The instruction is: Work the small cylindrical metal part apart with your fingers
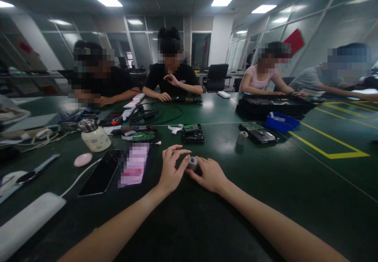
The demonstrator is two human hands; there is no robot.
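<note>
Clamped between thumb and fingers of the right hand (212, 174), upright over the green surface (298, 181), base hidden: a small metal cylinder (193, 163). Close on its left, fingers spread apart, thumb at the rim, contact not discernible: the left hand (172, 168). Beyond both: a black unit with green circuit board (193, 135); farther right, upright, a second metal cylinder (242, 138).

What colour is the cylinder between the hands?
The cylinder is silvery grey, best seen in the head view.
</note>
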